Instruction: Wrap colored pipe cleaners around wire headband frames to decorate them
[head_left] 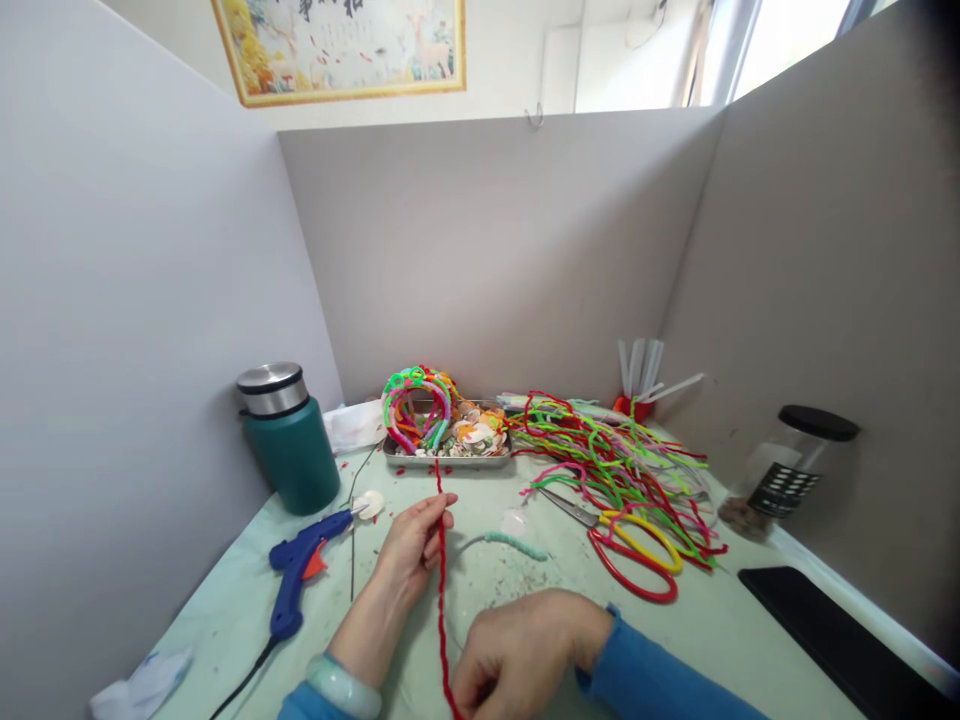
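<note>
A strand of red yarn (pixel 442 580) runs up and down in front of me. Its upper part is pinched between the thumb and fingers of my left hand (pixel 411 545), with a short end sticking up beyond them. Lower down, my right hand (pixel 521 640) is curled closed at the strand's lower part, near the bottom edge of the view. Just beyond my right hand lies a short mint-green wrapped piece (pixel 517 545) with a thin bare tail. Scissors (pixel 634 540) with red and yellow handles lie partly spread to the right.
A blue glue gun (pixel 296 580) and teal bottle (pixel 292 455) are at left. Behind stands a metal tray (pixel 450 461) with colourful wrapped hoops and flat pieces. Loose yarn (pixel 607 450) is heaped at right, near a black-lidded jar (pixel 787 470) and a phone-like black slab (pixel 840 630).
</note>
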